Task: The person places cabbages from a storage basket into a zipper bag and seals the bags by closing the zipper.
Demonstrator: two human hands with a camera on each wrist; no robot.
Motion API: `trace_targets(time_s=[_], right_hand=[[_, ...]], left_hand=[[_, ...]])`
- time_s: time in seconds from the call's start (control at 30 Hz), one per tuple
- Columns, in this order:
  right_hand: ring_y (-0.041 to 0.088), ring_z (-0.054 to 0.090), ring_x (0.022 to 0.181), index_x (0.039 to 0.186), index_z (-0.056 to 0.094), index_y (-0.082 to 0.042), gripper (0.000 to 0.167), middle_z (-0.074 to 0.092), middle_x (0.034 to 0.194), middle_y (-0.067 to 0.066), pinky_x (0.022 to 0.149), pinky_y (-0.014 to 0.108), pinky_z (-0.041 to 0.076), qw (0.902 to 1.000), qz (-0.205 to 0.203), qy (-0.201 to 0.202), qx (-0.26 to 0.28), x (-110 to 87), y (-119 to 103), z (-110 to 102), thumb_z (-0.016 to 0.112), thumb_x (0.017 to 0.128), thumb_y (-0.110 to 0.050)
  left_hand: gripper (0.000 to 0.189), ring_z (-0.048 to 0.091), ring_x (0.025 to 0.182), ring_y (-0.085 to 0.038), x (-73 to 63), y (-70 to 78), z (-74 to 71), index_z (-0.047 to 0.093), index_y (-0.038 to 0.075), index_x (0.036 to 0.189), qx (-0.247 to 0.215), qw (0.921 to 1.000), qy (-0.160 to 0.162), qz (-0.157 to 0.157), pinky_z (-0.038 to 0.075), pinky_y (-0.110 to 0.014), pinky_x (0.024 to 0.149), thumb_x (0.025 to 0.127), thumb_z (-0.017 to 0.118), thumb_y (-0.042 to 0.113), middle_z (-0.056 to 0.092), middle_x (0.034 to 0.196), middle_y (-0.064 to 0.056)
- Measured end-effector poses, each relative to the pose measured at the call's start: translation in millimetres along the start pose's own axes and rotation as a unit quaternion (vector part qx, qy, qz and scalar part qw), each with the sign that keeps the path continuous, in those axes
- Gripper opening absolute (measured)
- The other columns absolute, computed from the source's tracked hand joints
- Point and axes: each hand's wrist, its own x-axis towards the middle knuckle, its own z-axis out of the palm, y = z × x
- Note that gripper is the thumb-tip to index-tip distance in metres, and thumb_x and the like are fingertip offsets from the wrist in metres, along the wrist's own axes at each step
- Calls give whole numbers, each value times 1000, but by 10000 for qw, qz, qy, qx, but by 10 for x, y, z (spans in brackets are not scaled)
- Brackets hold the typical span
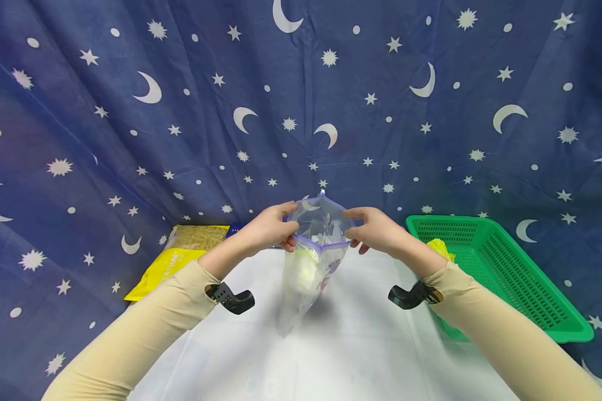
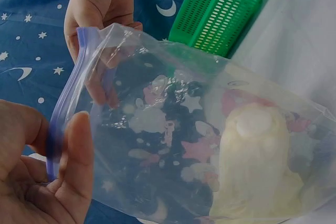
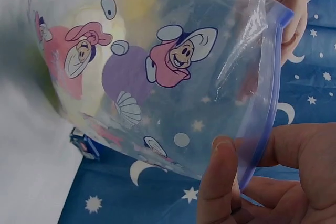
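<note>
A clear zip bag (image 1: 308, 273) with a purple zip edge hangs mouth up over the white table, its opening spread wide. Pink and purple cartoon figures are printed on its side, seen close in the right wrist view. My left hand (image 1: 271, 228) pinches the left side of the rim between thumb and fingers. On the opposite side, my right hand (image 1: 376, 228) pinches the rim, its thumb (image 3: 220, 177) lying over the zip strip. Inside the bag, toward the bottom, lies a pale yellow item (image 2: 254, 156) with a whitish round part, blurred by the plastic.
At the right stands a green perforated basket (image 1: 519, 284), with a bright yellow item (image 1: 440, 248) near its left side, partly behind my right forearm. A yellow pasta bag (image 1: 170, 267) lies at the left. Behind the white table (image 1: 351, 356) hangs a blue curtain (image 1: 291, 100) with moons and stars.
</note>
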Motion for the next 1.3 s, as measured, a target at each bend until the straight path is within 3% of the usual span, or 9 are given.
trace_targets(time_s=[0.13,0.33,0.57,0.83,0.97,1.13,1.3], right_hand=[[24,69,82,154,41,2,64,41,156,21,70,40,63,9999,-45,-55,119,14,28,26,62,94,-5],[26,71,86,155,40,-1,64,37,159,20,74,38,64,9992,-106,-224,311,27,82,74,60,95,-3],[25,72,79,155,40,-1,64,37,160,20,77,38,63,9987,-265,-248,370,59,156,212,62,95,-2],[21,73,81,155,41,-2,64,35,162,16,99,51,53,9974,-344,-227,600,144,335,499,62,95,-2],[21,72,84,157,39,-3,65,37,161,14,104,55,49,9954,-342,-191,869,216,448,664,61,96,-1],[20,72,84,156,39,-2,66,38,161,15,101,50,52,9949,-304,-111,959,276,597,812,63,95,-1],[23,72,80,153,42,4,64,42,157,20,88,42,60,9954,-319,-23,906,276,706,857,65,93,-1]], left_hand=[[71,63,66,-18,11,-27,11,21,7,163,-47,10000,-48,3,63,-36,70,98,48,3,29,165,-12],[70,62,64,-18,17,-52,-32,27,7,162,-116,9998,68,146,62,-33,65,96,48,3,36,160,-12],[72,61,63,-17,-9,-54,-80,24,8,163,-120,9996,73,234,61,-31,64,96,48,3,32,163,-11],[72,62,64,-18,-39,-83,-89,22,7,163,276,9990,103,336,62,-33,65,96,49,3,30,165,-11],[71,62,64,-19,-20,-118,-46,24,4,162,470,9976,70,494,62,-35,64,96,50,3,27,167,-8],[71,61,62,-19,6,-209,49,26,2,161,686,9967,-77,430,62,-35,62,95,52,1,18,170,-4],[70,61,61,-18,16,-337,118,29,0,160,722,9962,-93,482,62,-34,60,93,52,0,19,169,-2]])
